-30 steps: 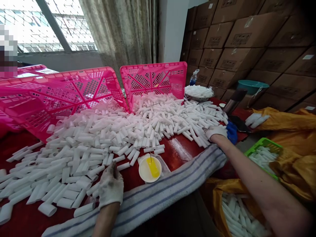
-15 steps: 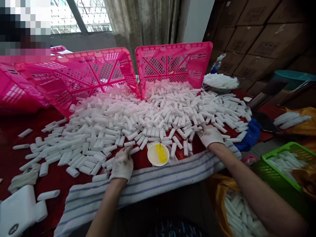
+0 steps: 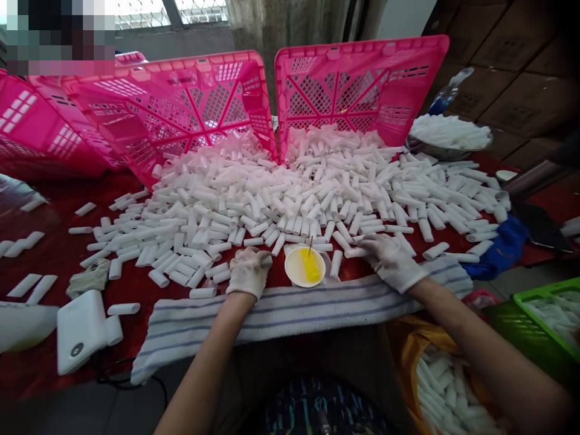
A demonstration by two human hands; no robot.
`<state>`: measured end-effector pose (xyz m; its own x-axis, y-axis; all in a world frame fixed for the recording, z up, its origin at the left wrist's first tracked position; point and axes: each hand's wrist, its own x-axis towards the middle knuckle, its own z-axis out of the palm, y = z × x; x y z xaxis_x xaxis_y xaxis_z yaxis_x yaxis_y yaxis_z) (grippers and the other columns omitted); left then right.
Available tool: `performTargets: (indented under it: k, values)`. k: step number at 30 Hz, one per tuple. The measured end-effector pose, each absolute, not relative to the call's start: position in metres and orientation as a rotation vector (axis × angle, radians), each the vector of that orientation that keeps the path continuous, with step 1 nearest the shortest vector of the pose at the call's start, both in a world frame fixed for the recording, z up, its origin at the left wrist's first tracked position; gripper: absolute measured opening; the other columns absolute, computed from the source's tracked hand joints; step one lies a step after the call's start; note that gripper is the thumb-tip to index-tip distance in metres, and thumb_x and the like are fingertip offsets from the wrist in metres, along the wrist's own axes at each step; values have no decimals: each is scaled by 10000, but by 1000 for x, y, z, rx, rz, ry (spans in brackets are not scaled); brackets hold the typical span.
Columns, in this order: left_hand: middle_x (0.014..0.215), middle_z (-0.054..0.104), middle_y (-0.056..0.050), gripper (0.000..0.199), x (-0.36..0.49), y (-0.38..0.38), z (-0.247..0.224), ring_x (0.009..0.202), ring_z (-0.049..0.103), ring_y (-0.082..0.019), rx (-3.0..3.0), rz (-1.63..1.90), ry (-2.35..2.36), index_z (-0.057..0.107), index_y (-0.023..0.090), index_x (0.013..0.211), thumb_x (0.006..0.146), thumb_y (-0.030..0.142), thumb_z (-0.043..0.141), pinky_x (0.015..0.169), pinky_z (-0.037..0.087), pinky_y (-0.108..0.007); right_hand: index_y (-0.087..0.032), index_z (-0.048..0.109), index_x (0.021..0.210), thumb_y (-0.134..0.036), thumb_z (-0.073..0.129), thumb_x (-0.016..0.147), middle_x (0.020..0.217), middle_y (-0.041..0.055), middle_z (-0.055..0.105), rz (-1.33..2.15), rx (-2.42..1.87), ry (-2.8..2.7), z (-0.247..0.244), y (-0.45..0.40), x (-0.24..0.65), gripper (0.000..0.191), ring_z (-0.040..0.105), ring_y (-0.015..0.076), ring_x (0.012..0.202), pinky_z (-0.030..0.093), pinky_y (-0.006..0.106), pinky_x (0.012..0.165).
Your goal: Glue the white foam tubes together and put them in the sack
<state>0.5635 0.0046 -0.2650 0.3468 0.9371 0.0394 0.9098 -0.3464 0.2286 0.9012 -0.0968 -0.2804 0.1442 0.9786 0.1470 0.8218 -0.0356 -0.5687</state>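
Note:
My left hand (image 3: pixel 248 272), in a white glove with dark-stained fingertips, is closed around a short white tube (image 3: pixel 267 260) whose end shows at the fingers. My right hand (image 3: pixel 393 263), gloved the same way, pinches the near end of another white tube (image 3: pixel 355 252) lying on the red tabletop. Between the hands is a small round white dish (image 3: pixel 293 269) with a yellow strip (image 3: pixel 310 266) in it and a thin upright pin. Beyond them spreads a wide heap of similar white tubes (image 3: pixel 281 199).
Two pink baskets (image 3: pixel 362 45) lie tipped behind the heap. A striped towel (image 3: pixel 281 314) runs along the front edge. At left sits a white boxy device (image 3: pixel 80 332); at right, a heaped bowl (image 3: pixel 448 151), blue cloth (image 3: pixel 502 248), green basket (image 3: pixel 521 320) and orange sack (image 3: pixel 403 350).
The view has shifted, so the table appears further left and higher. My left hand has closed around a tube; my right hand has moved toward the dish, onto a tube.

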Motion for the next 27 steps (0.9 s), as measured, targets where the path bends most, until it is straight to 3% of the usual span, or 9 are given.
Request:
performTargets:
  k: [4,7,9,11,13,16,18,23,27]
  values:
    - [1098,665,-102,264,560,2,-267,1013,553,-301,2337,460,1691,738,228,1042,810,315,647,918,428,-408,-214,624,1191,-420,608,841,977,69,683,697,-1555,-1260,-263,-115,867,406,640,203,846,540,338,788]
    - [1039,685,-85,290,560,-2,-269,978,577,-249,2115,732,1612,713,197,1044,820,363,636,925,437,-368,-189,613,1250,-525,566,849,733,33,646,1168,-1491,-1012,-256,-116,828,526,574,146,585,471,265,518]
    - [999,690,-72,337,561,-6,-268,900,596,-213,1882,805,1551,687,182,1040,819,428,621,885,457,-351,-160,639,1229,-572,526,845,603,9,584,1302,-1506,-926,-259,-108,809,574,504,129,478,408,256,436]
    - [944,687,-65,386,562,-10,-266,825,603,-188,1661,815,1489,657,169,1022,806,485,612,835,472,-340,-155,682,1157,-564,541,833,601,11,593,1234,-1608,-956,-267,-98,802,540,523,135,489,444,270,462]
    - [885,678,-56,404,562,-13,-264,782,604,-176,1500,826,1418,619,158,1002,777,494,629,797,477,-330,-168,710,1083,-511,592,820,759,44,682,1041,-1660,-1092,-277,-90,803,448,632,170,661,544,310,640]
    - [818,664,-36,423,561,-18,-261,722,590,-160,1341,839,1341,573,155,988,730,479,662,739,475,-313,-194,724,991,-453,660,800,998,69,717,796,-1481,-1297,-290,-86,810,328,673,213,936,543,366,914]
    - [837,661,-34,449,561,-19,-261,720,579,-153,1299,835,1316,571,157,992,709,489,674,729,470,-305,-205,722,978,-454,681,793,1022,69,712,748,-1361,-1349,-295,-88,814,312,672,217,967,549,370,928]
    - [893,644,-35,500,564,-18,-267,752,562,-144,1248,854,1273,569,155,1036,696,506,675,767,462,-302,-209,695,1079,-443,607,867,892,48,718,888,-1534,-1285,-299,-95,812,328,690,195,843,593,358,816]
    - [862,638,-29,454,565,-16,-271,780,565,-150,1268,881,1262,554,161,1017,716,483,663,800,459,-308,-220,698,1022,-360,696,806,1027,58,696,698,-1294,-1390,-303,-96,811,257,676,202,965,568,352,905]
